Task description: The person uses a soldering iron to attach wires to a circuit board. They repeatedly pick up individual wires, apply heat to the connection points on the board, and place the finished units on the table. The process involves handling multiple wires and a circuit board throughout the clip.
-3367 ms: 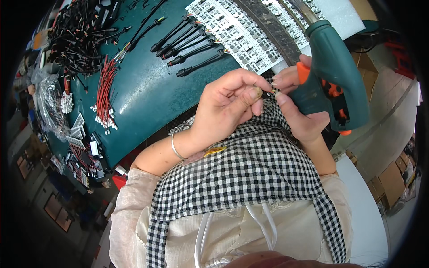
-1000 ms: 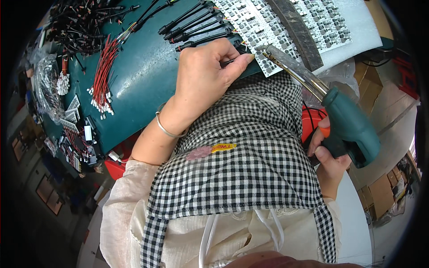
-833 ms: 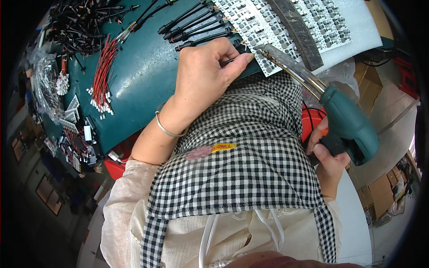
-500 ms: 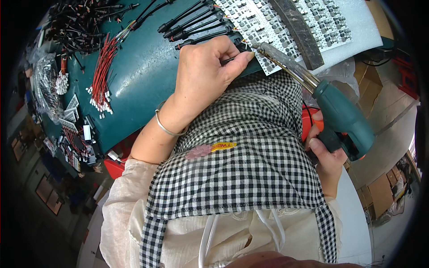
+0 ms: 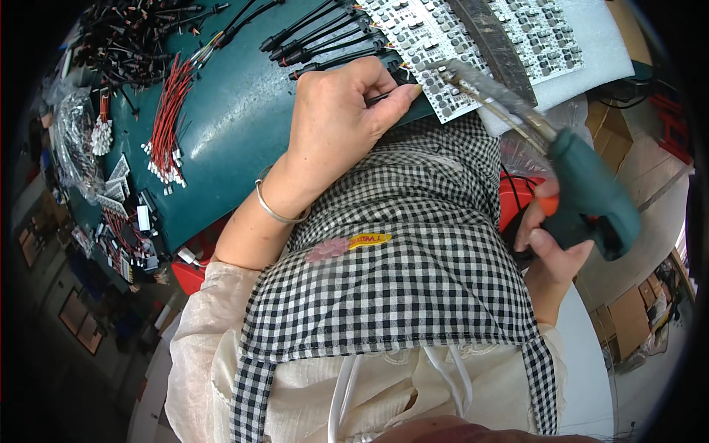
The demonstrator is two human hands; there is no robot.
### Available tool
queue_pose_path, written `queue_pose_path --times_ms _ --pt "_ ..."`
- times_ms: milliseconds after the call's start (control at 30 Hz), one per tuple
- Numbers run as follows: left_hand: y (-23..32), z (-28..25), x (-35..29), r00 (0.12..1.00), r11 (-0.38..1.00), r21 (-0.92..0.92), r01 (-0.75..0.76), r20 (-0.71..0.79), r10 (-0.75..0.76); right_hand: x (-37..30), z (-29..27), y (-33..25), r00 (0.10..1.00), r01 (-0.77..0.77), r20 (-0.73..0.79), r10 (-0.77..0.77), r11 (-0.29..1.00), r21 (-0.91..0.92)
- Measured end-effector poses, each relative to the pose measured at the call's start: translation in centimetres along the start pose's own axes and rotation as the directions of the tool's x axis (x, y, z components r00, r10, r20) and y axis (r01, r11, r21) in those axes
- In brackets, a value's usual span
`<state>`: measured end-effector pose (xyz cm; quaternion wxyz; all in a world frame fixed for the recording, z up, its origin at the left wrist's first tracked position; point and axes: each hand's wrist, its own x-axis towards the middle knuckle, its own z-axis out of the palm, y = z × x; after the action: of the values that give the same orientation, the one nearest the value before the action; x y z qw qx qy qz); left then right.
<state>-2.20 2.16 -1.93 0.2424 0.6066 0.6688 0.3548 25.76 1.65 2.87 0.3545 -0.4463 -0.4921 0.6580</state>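
My left hand (image 5: 341,111) is closed in a pinch at the near left edge of a white circuit board panel (image 5: 413,33), gripping a black cable (image 5: 378,99) that is mostly covered by the fingers. In my right hand (image 5: 550,249) is a green soldering gun (image 5: 594,193), held by its handle. Its long metal nose, smeared by motion, points up and left over the panel, a little right of my left fingertips. A dark metal bar (image 5: 496,50) lies across the panel. Several black connector cables (image 5: 317,53) run to the panel's left edge.
White foam (image 5: 609,44) lies under the panel on the green table mat (image 5: 229,125). Farther left are a bundle of red wires (image 5: 171,111), a heap of black connectors (image 5: 125,44) and clear plastic bags (image 5: 77,140). Cardboard (image 5: 628,321) stands at the lower right.
My right hand and the soldering gun have moved right, and the nose has drawn away from the cable end by my left fingertips. My left hand has stayed in place.
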Motion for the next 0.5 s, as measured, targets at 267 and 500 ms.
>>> queue_pose_path --times_ms 267,500 --pt "-0.06 -0.06 -0.05 1.0 1.0 0.014 0.003 0.01 -0.003 0.16 -0.09 -0.25 0.994 0.087 -0.068 -0.084 0.995 0.04" --pt "0.35 -0.59 -0.19 0.964 0.945 -0.203 0.257 0.121 -0.237 -0.25 -0.08 -0.15 0.993 0.078 -0.093 -0.075 0.996 0.032"
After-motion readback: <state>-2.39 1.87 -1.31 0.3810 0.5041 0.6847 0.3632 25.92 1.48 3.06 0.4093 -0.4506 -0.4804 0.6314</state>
